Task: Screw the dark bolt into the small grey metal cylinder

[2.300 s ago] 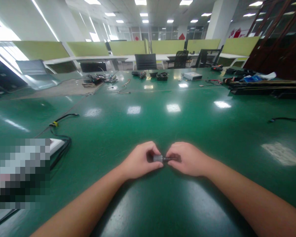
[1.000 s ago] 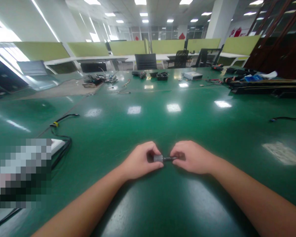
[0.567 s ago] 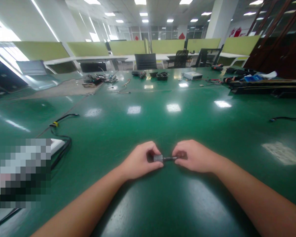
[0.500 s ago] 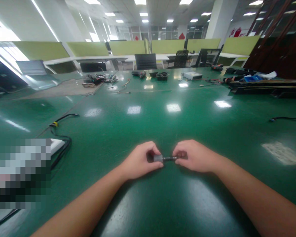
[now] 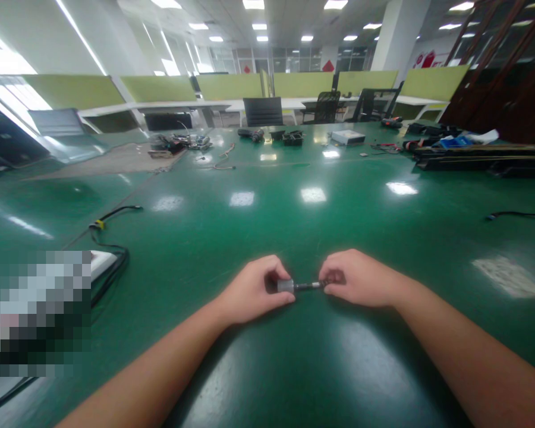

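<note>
Just above the green tabletop or resting on it, a short grey metal cylinder lies sideways with a thin dark shaft pointing right. My left hand grips the cylinder between thumb and fingers. At the far end of the shaft, past a bright silver section, the fingertips of my right hand pinch a small dark piece. Most of that piece is hidden by the fingers, and I cannot tell whether it is joined to the shaft.
On the left lie a white power strip, partly pixelated, and black cables. Another black cable is at right. Farther back are a white box, loose electronics and long black bars.
My right hand has shifted slightly right, away from the cylinder, and more of the shaft, with its silver section, shows. My left hand and the cylinder have stayed put.
</note>
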`<act>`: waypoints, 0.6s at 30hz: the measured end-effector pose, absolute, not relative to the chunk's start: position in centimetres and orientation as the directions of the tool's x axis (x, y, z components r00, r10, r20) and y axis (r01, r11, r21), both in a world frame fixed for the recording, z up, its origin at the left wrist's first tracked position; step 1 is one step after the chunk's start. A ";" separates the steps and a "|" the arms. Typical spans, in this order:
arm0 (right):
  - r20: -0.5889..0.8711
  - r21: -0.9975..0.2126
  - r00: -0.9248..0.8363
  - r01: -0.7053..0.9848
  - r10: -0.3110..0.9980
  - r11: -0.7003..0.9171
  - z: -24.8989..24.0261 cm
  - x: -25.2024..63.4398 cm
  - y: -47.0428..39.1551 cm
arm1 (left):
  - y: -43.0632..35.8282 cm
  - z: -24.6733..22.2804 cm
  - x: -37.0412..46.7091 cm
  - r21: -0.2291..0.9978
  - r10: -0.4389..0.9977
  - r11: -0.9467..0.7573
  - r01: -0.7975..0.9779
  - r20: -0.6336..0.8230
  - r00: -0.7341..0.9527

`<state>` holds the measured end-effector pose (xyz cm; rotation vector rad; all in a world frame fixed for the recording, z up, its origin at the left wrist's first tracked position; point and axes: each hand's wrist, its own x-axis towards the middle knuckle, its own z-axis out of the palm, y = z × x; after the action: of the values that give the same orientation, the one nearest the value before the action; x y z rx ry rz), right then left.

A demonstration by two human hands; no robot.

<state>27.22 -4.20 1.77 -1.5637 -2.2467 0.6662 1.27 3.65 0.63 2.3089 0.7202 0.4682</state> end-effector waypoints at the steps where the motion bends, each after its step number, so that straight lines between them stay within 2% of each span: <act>1: -0.006 -0.539 -0.346 0.791 0.938 0.289 1.9 27.4 -4.2 | 3.6 0.7 1.3 0.689 0.607 -0.625 0.367 0.133 0.784; 12: -0.021 -0.576 -0.342 0.772 0.940 0.268 1.8 27.8 -4.2 | 3.5 0.9 1.4 0.704 0.608 -0.611 0.362 0.125 0.784; 18: 0.050 -0.615 -0.355 0.726 0.934 0.309 0.9 25.6 -4.0 | 3.5 0.7 1.4 0.701 0.605 -0.613 0.364 0.119 0.787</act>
<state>25.61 -3.96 0.92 -1.4784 -2.1834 0.7098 1.41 3.55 0.73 2.2886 0.7149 0.4547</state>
